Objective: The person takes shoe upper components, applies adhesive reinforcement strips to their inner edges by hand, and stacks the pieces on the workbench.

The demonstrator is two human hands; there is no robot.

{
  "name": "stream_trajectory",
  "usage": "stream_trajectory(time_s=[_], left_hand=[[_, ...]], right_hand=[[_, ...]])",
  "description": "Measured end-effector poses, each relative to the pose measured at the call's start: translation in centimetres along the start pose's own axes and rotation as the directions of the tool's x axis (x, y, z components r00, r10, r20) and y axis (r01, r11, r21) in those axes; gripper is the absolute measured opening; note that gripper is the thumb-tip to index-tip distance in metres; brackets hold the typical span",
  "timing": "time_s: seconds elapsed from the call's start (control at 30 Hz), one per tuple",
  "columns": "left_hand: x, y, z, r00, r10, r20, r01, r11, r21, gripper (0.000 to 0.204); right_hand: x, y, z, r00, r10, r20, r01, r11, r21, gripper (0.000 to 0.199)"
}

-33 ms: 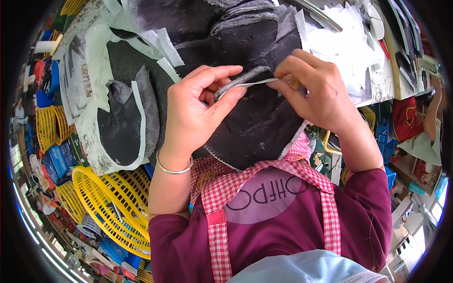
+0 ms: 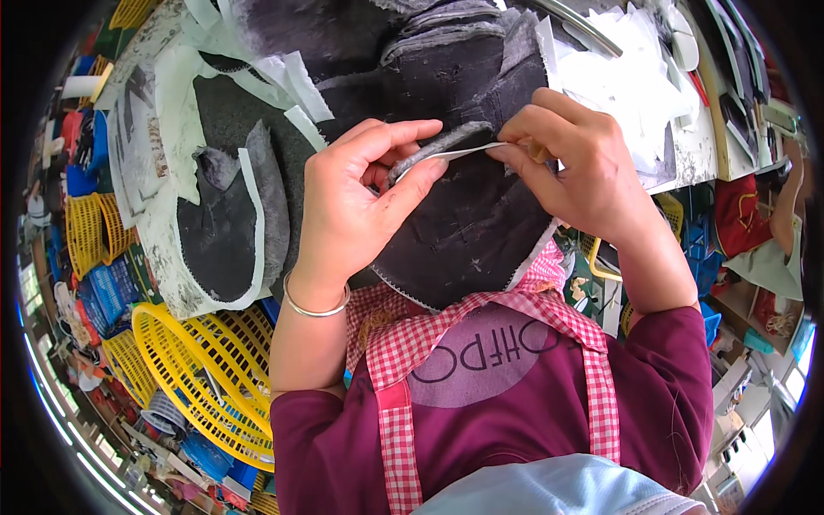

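Cloth [image 2: 463, 249], already edged white on its near side, is laid by the checked apron [image 2: 395, 365]; above, a white strip [image 2: 470, 152] is pinched by the right hand [image 2: 575, 150] and clasped with a grey fold [image 2: 445, 141] by the left hand [image 2: 356, 189]; that stretch seems unfinished; beyond, dark sheets [image 2: 446, 34] are piled

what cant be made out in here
Head view: right end of the white strip, covered by fingers of the right hand.
Head view: whether the left hand pinches the strip; its thumb covers the contact.
Head view: upper end of the metal bar, cut off by the top edge.
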State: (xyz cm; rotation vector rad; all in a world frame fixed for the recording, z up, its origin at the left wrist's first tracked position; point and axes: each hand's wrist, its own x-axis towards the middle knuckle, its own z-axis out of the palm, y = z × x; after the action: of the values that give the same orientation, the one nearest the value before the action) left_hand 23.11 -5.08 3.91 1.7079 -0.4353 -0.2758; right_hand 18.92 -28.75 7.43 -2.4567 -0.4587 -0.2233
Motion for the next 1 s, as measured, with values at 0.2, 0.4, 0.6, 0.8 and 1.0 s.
stream_trajectory(time_s=[0.2, 0.4, 0.6, 0.8, 1.0], left_hand=[[-0.3, 1.4, -0.1, 0.983, 0.052, 0.177, -0.068, 0.994, 0.087, 0.030], [-0.7, 1.9, 2.2, 0.952, 0.303, 0.041, -0.290, 0.849, 0.442, 0.020], [-1.6, 8.7, -5.5, 0.946, 0.255, -0.199, -0.075, 0.771, 0.632, 0.017], [-0.4, 4.5, -4.4, 0.905, 0.386, -0.178, -0.171, 0.714, 0.679, 0.046], [3.4, -1.4, 2.6, 0.759, 0.636, -0.139, -0.366, 0.594, 0.716, 0.021]], right_hand=[[0.0, -0.2, -1.0, 0.998, 0.047, 0.045, -0.053, 0.988, 0.145, 0.010], [0.4, -1.7, -0.5, 0.999, -0.012, 0.044, 0.007, 0.994, 0.110, 0.009], [1.3, 1.6, -3.5, 0.871, 0.117, -0.477, -0.046, 0.986, 0.158, 0.012], [-0.2, 3.4, -4.0, 0.861, 0.376, -0.341, -0.079, 0.763, 0.642, 0.024], [-0.3, 1.2, -4.5, 0.978, 0.046, -0.206, -0.001, 0.977, 0.213, 0.022]])
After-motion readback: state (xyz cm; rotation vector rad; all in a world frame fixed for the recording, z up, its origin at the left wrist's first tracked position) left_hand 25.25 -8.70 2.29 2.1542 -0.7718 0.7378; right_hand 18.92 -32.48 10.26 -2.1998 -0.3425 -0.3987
